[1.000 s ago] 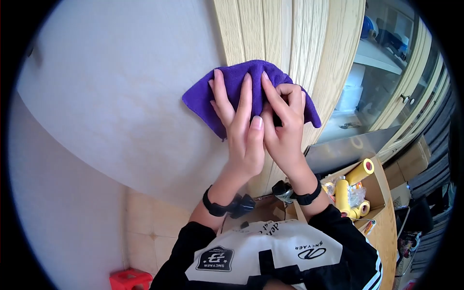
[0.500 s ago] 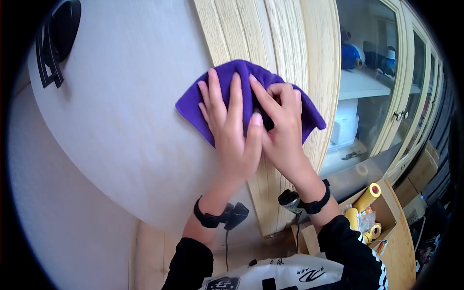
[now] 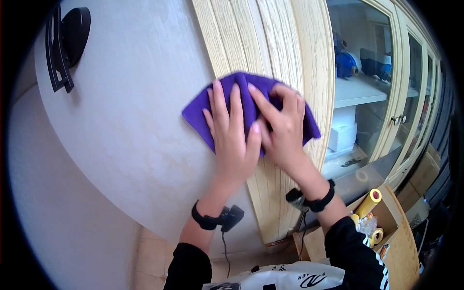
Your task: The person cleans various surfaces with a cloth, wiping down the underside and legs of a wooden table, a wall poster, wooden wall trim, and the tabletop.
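Note:
A purple cloth (image 3: 198,113) is spread over a pale wooden door trim (image 3: 229,36) and the edge of the white wall (image 3: 135,106). My left hand (image 3: 231,137) lies on it with fingers outstretched, pressing it against the surface. Beside it, my right hand (image 3: 285,125) has bent fingers gathered on the cloth, gripping a fold. The right fingertips are partly hidden in the fabric. The two hands touch or nearly touch at the thumbs. Each wrist wears a black strap with a small device, the left strap (image 3: 205,217) and the right strap (image 3: 321,199).
A black wall lamp (image 3: 72,38) juts out at upper left. To the right stands a glass-door cabinet (image 3: 398,72) with round knobs. Below it, a cardboard box (image 3: 389,212) of yellow rolls (image 3: 368,203) sits on a wooden table (image 3: 403,251). Cables hang from the wrist devices.
Both hands and the purple cloth have slid a little lower along the trim. The view has also shifted slightly, with the lamp further right.

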